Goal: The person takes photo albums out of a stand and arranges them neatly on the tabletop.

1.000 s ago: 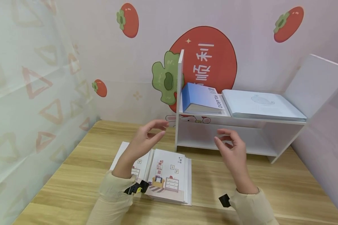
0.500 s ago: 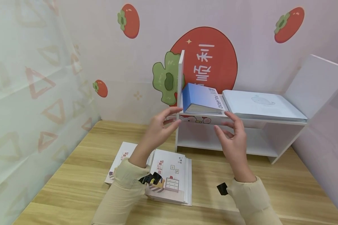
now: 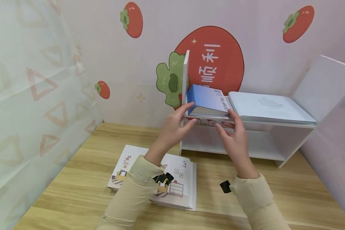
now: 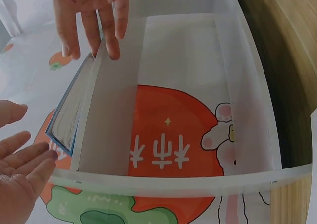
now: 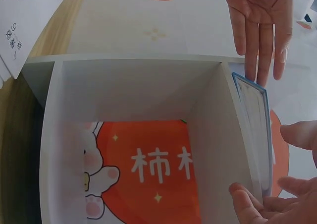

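Note:
A blue-and-white album [image 3: 208,97] lettered "POLAROID" lies on the upper level of a white desktop shelf [image 3: 287,143], at its left end. My left hand [image 3: 175,124] is at the album's left front edge, fingers extended and thumb below the shelf board. My right hand [image 3: 236,137] is at its right front corner, fingers loosely spread. In the left wrist view, the left hand [image 4: 22,167] has its fingers beside the album [image 4: 72,110]. The right wrist view has the right hand's fingers [image 5: 242,204] near the album's lower end. Neither hand grips it.
A pale book [image 3: 268,105] with a whale drawing lies to the right on the same shelf level. Two stacks of white illustrated books [image 3: 175,198] lie on the wooden table [image 3: 212,191], partly behind the left sleeve. The shelf's tall left panel [image 3: 186,73] stands close beside the album.
Both hands have moved toward the shelf and album; the left hand travelled up and right from above the book stacks, the right forward. The album and books stay put.

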Demonstrator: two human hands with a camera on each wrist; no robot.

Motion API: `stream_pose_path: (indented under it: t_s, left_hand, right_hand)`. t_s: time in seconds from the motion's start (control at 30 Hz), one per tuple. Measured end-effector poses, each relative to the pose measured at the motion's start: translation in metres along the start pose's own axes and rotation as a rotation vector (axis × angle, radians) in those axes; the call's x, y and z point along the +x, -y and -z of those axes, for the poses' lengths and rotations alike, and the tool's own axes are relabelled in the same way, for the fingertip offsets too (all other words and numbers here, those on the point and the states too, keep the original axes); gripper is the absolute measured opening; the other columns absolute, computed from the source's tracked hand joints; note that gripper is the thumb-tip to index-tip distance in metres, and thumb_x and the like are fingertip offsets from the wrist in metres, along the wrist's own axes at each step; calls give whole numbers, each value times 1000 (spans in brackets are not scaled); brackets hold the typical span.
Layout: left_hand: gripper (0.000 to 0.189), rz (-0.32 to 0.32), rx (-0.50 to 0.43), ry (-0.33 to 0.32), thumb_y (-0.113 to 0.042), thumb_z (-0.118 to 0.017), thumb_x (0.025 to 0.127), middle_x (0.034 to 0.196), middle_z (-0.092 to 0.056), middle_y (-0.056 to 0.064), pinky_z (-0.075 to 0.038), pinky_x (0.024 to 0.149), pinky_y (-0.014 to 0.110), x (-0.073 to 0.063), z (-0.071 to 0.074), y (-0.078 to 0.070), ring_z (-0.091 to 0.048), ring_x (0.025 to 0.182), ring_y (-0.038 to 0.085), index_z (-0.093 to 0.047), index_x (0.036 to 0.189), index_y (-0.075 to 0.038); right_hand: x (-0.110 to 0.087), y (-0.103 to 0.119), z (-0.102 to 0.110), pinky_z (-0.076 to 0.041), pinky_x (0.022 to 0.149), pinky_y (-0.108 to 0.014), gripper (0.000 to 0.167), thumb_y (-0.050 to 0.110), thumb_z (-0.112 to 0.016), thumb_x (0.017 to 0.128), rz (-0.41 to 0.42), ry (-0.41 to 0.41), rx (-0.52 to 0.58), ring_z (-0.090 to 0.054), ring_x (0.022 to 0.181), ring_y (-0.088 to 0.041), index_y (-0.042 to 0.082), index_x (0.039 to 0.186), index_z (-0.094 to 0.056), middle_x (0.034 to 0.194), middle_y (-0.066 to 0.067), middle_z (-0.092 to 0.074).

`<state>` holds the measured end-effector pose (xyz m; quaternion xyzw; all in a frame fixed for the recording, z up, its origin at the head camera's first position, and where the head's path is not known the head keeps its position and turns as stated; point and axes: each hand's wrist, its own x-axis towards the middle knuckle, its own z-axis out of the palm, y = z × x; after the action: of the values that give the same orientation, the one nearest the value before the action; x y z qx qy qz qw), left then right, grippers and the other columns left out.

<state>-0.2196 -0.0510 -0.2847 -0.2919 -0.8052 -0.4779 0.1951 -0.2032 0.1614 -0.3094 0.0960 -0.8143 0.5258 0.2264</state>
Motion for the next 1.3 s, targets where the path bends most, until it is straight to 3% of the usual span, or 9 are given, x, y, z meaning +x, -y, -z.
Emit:
stream_pose_path:
  t_s: [0.1,0.2,0.43,0.6,0.8,0.9,1.0,1.1,1.3]
  left_hand:
    - [56,24,41,16,-13,-66,96,148,-52,12,-50,105,42,2,-3,-1,-52,135,25,-45,146,-4]
    - [57,55,42,26,-13,-66,95,148,-52,13,-51,103,43,2,-5,-2,-53,134,25,-44,147,-6]
    - [54,91,-66,-6,-9,-65,95,149,-51,14,-48,105,42,2,-5,-1,-48,139,26,-47,145,-4]
    - [51,104,-102,-51,-7,-65,95,146,-54,15,-51,102,38,-2,-6,-5,-53,135,27,-50,143,-2]
    - [41,141,-106,-151,-4,-65,93,124,-66,18,-59,88,34,-2,-7,-7,-67,108,27,-58,133,1]
    - [40,168,-14,-177,-7,-66,93,104,-69,17,-60,80,31,0,-7,-7,-69,92,26,-59,131,1]
    - [44,199,100,-140,-15,-68,95,91,-68,14,-58,76,30,1,-8,-5,-68,84,23,-57,135,-1]
    - [51,220,152,-90,-22,-67,96,92,-69,12,-58,77,29,1,-9,-2,-68,85,21,-52,142,-7]
    - [56,242,43,-35,-29,-63,98,107,-70,14,-58,80,31,3,-10,2,-68,92,21,-43,151,-24]
  right_hand:
    - [4,-2,-1,-47,84,-7,68,17,-65,97,-6,24,-4,-58,120,-28,11,156,-31,151,-13,-45]
    - [6,-2,-2,-43,78,0,69,14,-65,96,-9,33,7,-58,118,-30,8,156,-29,151,-16,-45]
    - [4,-1,-5,-45,79,0,70,13,-67,95,-13,17,54,-57,119,-27,8,155,-32,152,-13,-45]
    - [-3,1,-5,-45,82,-1,68,14,-67,95,-12,-7,78,-55,119,-23,10,154,-34,152,-10,-45]
    - [-10,4,-5,-48,80,-4,61,7,-66,94,-22,-58,170,-56,108,-12,6,150,-41,146,-7,-46]
    - [-7,4,-3,-47,75,-5,56,7,-65,95,-27,-87,190,-54,101,-9,5,147,-43,131,-5,-51]
    - [-3,3,-1,-46,72,-8,55,11,-64,96,-21,-108,164,-53,91,-7,6,147,-43,110,0,-56]
    - [2,1,2,-47,74,-8,57,15,-64,97,-28,-93,172,-58,83,-3,9,149,-42,97,4,-60]
    - [11,-5,6,-54,79,-11,63,28,-60,100,-70,-4,231,-67,80,1,10,155,-33,95,12,-64]
